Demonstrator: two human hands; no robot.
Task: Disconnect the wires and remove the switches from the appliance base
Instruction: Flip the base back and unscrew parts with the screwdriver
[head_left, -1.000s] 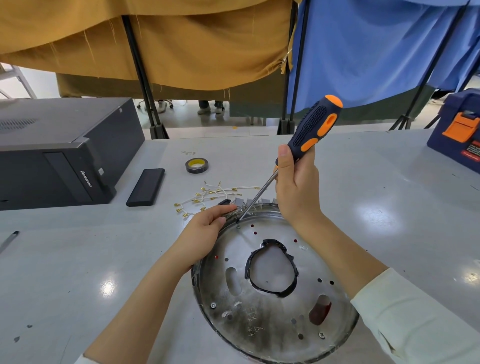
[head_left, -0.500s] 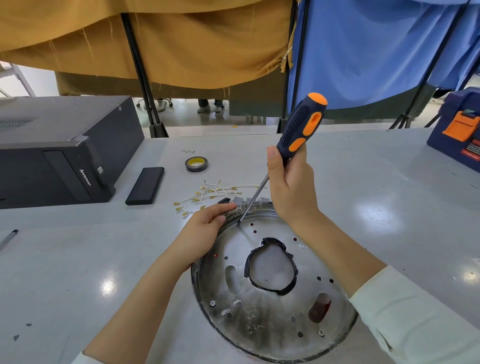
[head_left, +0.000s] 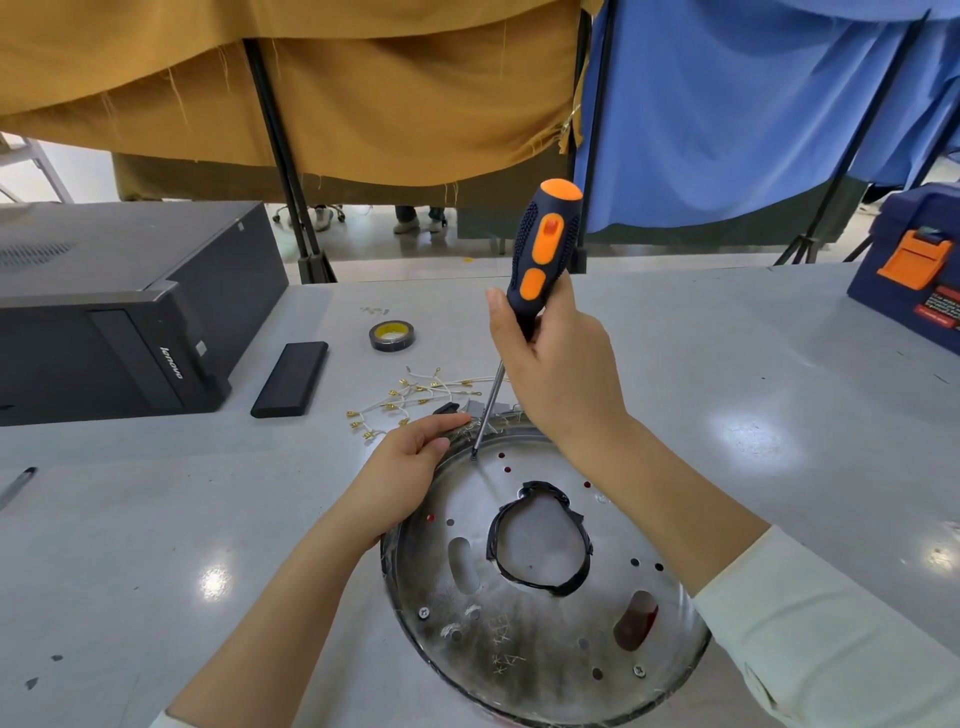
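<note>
A round metal appliance base (head_left: 524, 623) lies on the table with a black-taped centre hole. My left hand (head_left: 400, 467) grips its far left rim, fingers curled over the edge. My right hand (head_left: 556, 364) grips a black-and-orange screwdriver (head_left: 540, 249) nearly upright, its tip on a screw near the far rim of the base. Grey switches (head_left: 475, 408) sit just behind the rim, partly hidden by my hands. A bundle of white wires with brass terminals (head_left: 410, 397) lies loose on the table beyond the base.
A black computer case (head_left: 114, 312) stands at the left, with a black flat bar (head_left: 291, 379) beside it. A roll of black tape (head_left: 392, 335) lies farther back. A blue toolbox (head_left: 914, 275) sits at the far right. A pen (head_left: 18, 483) lies at the left edge.
My right hand has swung the screwdriver from a rightward lean to nearly upright, tip staying on the same spot. My left hand stays on the rim.
</note>
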